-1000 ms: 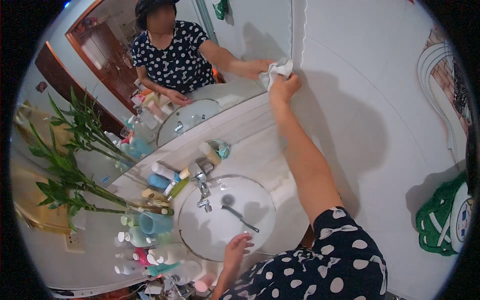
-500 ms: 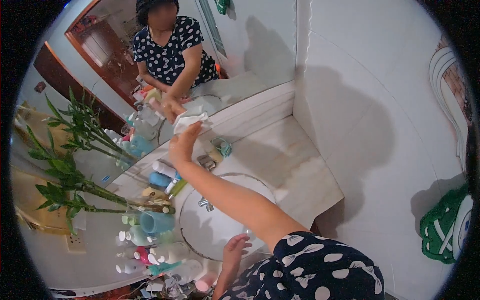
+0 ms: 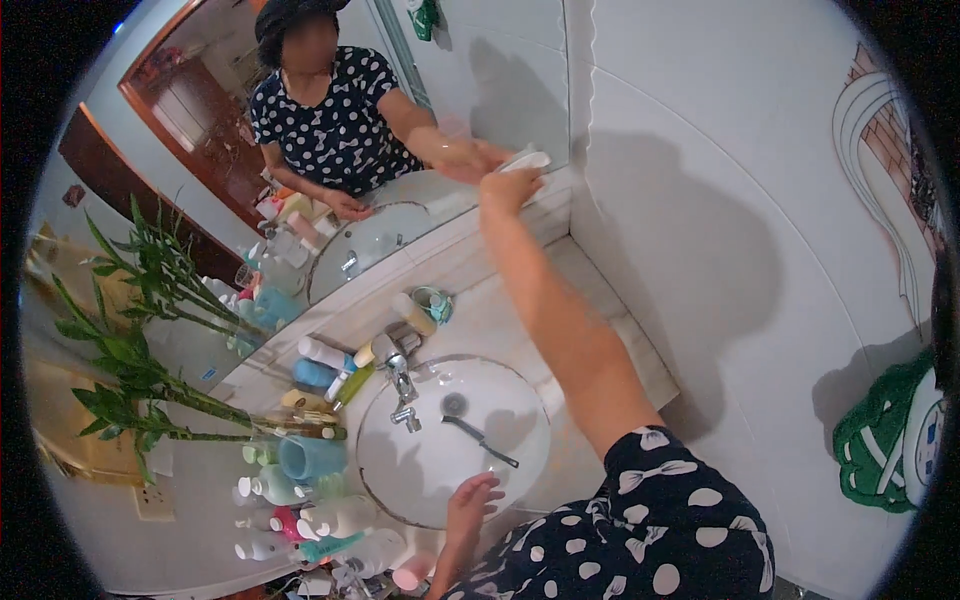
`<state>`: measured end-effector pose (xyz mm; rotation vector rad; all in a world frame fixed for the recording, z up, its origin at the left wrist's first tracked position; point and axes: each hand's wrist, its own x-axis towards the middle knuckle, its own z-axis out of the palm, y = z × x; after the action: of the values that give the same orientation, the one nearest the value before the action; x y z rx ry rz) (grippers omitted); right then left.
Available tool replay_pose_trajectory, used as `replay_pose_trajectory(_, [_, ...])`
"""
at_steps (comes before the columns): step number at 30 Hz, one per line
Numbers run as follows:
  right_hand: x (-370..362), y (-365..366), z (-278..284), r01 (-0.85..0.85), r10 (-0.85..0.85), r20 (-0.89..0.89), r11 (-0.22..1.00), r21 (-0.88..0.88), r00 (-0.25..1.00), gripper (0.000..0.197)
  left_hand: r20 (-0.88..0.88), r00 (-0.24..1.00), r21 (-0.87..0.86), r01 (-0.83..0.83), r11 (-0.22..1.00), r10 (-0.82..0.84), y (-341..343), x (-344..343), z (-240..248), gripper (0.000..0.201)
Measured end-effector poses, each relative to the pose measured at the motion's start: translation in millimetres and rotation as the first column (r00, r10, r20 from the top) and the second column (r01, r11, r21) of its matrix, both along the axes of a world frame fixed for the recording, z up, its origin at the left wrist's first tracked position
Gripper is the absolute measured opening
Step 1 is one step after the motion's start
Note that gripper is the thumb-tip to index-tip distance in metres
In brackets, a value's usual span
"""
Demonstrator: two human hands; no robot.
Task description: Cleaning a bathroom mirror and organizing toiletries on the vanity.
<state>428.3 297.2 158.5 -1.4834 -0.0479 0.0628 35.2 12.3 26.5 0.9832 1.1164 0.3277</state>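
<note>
My right hand (image 3: 508, 185) is stretched out and pressed against the lower right part of the wall mirror (image 3: 480, 70), gripping a white cloth (image 3: 527, 160). The mirror shows my reflection in a dark polka-dot top. My left hand (image 3: 470, 503) rests with fingers spread on the near rim of the round white sink (image 3: 400, 490) and holds nothing. Inside the basin lies a dark thin tool (image 3: 478, 437) beside the drain.
A chrome tap (image 3: 400, 380) stands behind the basin. Several bottles and tubes (image 3: 330, 365) crowd the counter's left side, with a teal cup (image 3: 308, 458) and a leafy green plant (image 3: 140, 370). A white tiled wall (image 3: 720, 250) rises at right, with a green patterned item (image 3: 885, 440).
My right hand with the cloth swept left along the mirror's lower edge, then back right to the lower right part. My left hand stayed on the sink rim.
</note>
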Motion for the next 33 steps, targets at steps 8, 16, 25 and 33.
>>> replay_pose_trajectory(8, [12.5,-21.3,-21.7,0.015,0.011,0.325,0.997,-0.078,0.946,0.08,0.062,0.998,-0.003,0.007,1.0,-0.007,-1.5,3.1,-6.1,0.026])
replay_pose_trajectory(16, [-248.2,19.4,-10.7,-0.257,0.33,0.655,0.944,-0.208,0.68,0.076,0.101,0.994,-0.01,-0.028,1.0,0.029,-3.4,-7.6,-5.9,0.027])
replay_pose_trajectory(25, [-240.2,15.6,-18.1,-0.062,0.467,0.857,0.87,-0.49,-0.216,0.051,0.054,0.995,0.026,-0.089,0.996,0.088,-3.2,-14.4,7.0,0.028])
replay_pose_trajectory(33, [-43.9,-45.7,18.6,0.226,0.478,0.877,0.859,-0.459,-0.039,0.063,0.041,0.998,0.002,-0.044,0.999,0.044,2.2,0.1,1.9,0.027])
